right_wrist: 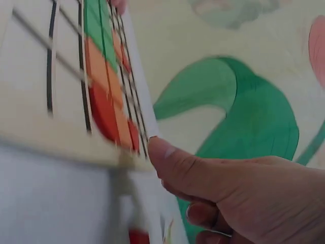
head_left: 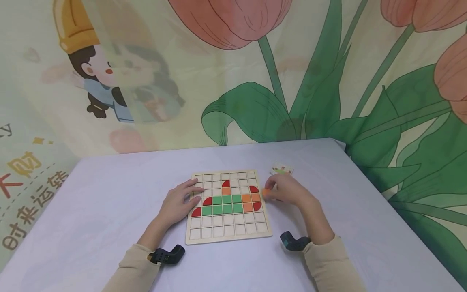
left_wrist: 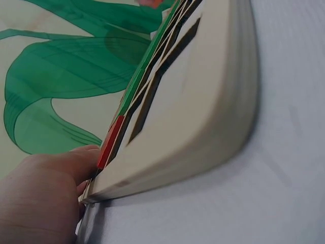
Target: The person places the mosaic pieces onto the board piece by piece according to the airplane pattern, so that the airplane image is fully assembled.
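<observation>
A square wooden grid board (head_left: 229, 239) lies on the table, with green, orange and red tiles set in its middle rows. My left hand (head_left: 178, 202) rests on the board's left edge, fingers stretched over the outer cells; in the left wrist view, the hand (left_wrist: 45, 198) is beside a red tile (left_wrist: 110, 142). Just off the board's right edge, my right hand (head_left: 288, 190) pinches a small orange tile (head_left: 266, 192) between thumb and fingers. In the right wrist view, the thumb of the right hand (right_wrist: 238, 188) is near the board's edge, and the held tile cannot be made out.
A small picture card (head_left: 281, 168) with coloured shapes is behind the right hand. Something red (right_wrist: 138, 236) shows low in the right wrist view. A white cloth covers the table (head_left: 109, 215); a printed backdrop (head_left: 164, 134) hangs behind it.
</observation>
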A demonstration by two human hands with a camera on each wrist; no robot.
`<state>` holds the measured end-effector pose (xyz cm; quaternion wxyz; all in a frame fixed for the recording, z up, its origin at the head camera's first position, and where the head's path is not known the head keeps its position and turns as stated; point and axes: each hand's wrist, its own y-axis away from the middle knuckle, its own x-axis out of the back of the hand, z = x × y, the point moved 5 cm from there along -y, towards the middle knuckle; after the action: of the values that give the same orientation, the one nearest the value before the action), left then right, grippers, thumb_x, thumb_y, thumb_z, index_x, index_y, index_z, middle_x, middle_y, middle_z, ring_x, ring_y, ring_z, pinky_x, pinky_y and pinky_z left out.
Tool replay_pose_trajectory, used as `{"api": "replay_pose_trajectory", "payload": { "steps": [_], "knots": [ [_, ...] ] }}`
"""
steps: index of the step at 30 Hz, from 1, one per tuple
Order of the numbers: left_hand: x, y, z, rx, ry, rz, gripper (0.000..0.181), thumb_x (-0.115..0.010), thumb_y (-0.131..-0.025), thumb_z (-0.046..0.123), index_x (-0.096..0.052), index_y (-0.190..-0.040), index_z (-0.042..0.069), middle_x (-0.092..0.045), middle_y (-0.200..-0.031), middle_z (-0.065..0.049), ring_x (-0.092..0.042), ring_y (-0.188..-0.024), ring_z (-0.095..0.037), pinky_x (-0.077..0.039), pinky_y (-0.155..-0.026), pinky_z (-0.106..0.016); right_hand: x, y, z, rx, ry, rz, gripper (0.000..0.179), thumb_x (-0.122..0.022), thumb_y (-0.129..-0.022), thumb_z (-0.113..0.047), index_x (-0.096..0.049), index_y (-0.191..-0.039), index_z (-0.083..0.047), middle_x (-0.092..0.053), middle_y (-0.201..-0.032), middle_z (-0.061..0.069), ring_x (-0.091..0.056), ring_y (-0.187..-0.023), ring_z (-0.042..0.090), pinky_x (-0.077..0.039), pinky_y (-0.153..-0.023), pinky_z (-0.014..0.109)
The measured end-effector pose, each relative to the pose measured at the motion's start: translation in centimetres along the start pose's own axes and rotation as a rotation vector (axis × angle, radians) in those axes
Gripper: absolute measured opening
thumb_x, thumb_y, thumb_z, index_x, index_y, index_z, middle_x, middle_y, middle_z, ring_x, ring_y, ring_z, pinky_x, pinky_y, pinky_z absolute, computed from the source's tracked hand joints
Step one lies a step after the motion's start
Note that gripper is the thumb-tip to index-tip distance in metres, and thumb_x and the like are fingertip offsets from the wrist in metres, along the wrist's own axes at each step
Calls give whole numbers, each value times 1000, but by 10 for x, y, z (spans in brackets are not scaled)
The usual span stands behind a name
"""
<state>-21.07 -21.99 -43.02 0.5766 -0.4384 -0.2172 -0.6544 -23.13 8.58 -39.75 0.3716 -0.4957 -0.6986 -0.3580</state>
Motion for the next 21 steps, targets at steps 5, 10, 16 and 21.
{"api": "replay_pose_trajectory", "payload": {
  "steps": [5, 10, 16, 21],
  "knots": [
    [2, 0, -1, 10, 9, 4, 31, -62, -90, 28, -66, -119, 20, -46, -146, -7, -36, -138, -33, -26, -108, -63, -14, 8, -54, 158, 37, -31, 22, -79, -78, -27, -69, -95, -16, -63, -86, -6, -54, -80, 13, -50, -72, 25],
    [1, 1, -2, 14, 15, 2, 31, -62, -90, 28, -65, -120, 20, -45, -147, -7, -35, -139, -33, -25, -109, -62, -39, 18, -91, 288, 147, -97, 21, -80, -75, -35, -68, -90, -24, -60, -83, -13, -54, -79, 7, -50, -75, 23],
    [-1, 0, -2, 11, 12, 2, 30, -62, -90, 28, -66, -120, 21, -45, -147, -6, -36, -139, -33, -26, -109, -61, -53, 22, -99, 300, 187, -110, 20, -80, -74, -37, -66, -84, -27, -58, -81, -14, -53, -76, 6, -48, -69, 20],
    [-2, 0, -2, 6, 5, 2, 30, -62, -90, 28, -66, -119, 22, -45, -146, -6, -36, -139, -32, -26, -109, -62, -56, 22, -100, 316, 216, -90, 21, -81, -73, -38, -65, -83, -27, -57, -80, -14, -52, -74, 6, -45, -66, 19]
  ]
}}
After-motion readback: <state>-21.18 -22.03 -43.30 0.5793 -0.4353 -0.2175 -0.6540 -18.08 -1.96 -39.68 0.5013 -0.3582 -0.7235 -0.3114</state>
